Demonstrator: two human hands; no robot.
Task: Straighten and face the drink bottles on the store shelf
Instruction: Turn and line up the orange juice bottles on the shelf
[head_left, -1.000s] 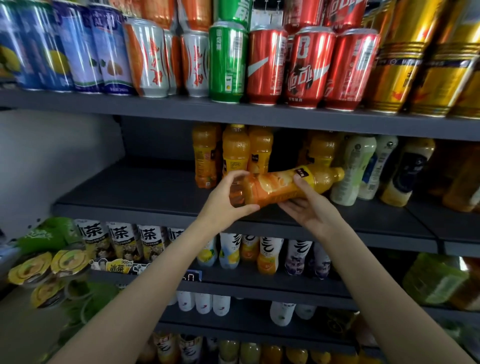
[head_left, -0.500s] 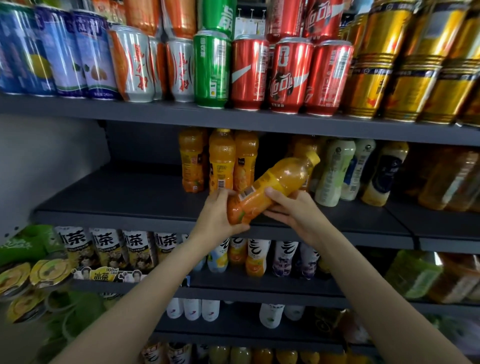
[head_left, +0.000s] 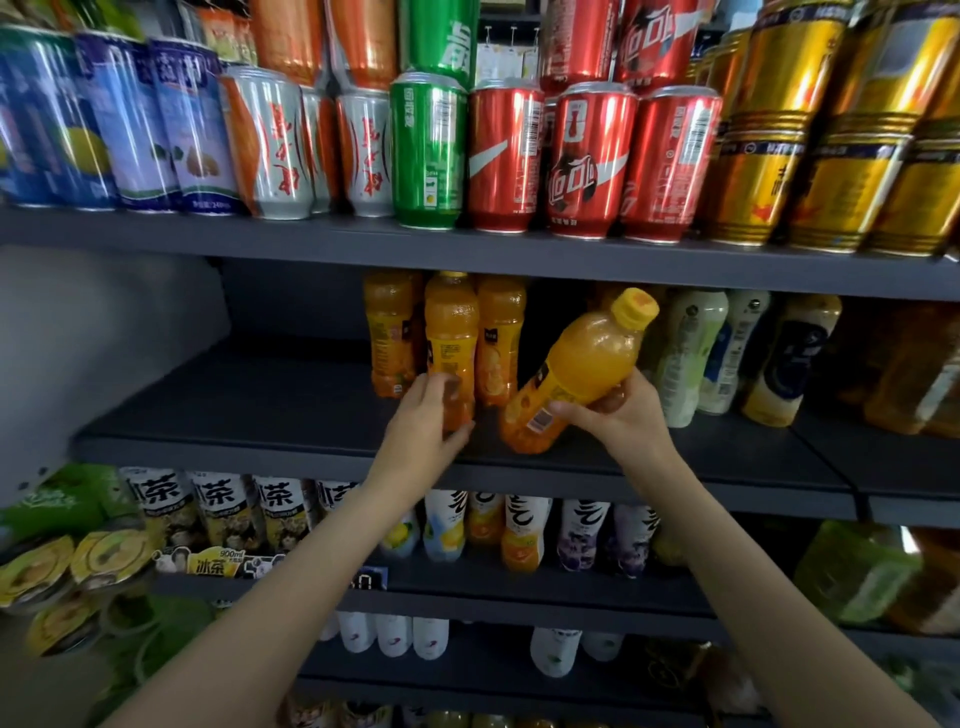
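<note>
While tilted, glossy plastic orange bottle (head_left: 576, 371) | right hand (head_left: 621, 415) grips.

My left hand (head_left: 423, 415) covers the foot of the standing orange bottle (head_left: 451, 343), so I cannot tell how firmly my fingers close on it. My right hand (head_left: 618, 415) hides the far side of the tilted bottle (head_left: 576, 369). Its label print is too small to read. At 12 o'clock, the upper cans (head_left: 441, 36) are cut off by the edge; at 6 o'clock, the lowest bottles (head_left: 447, 719) are cropped and blurred.
</note>
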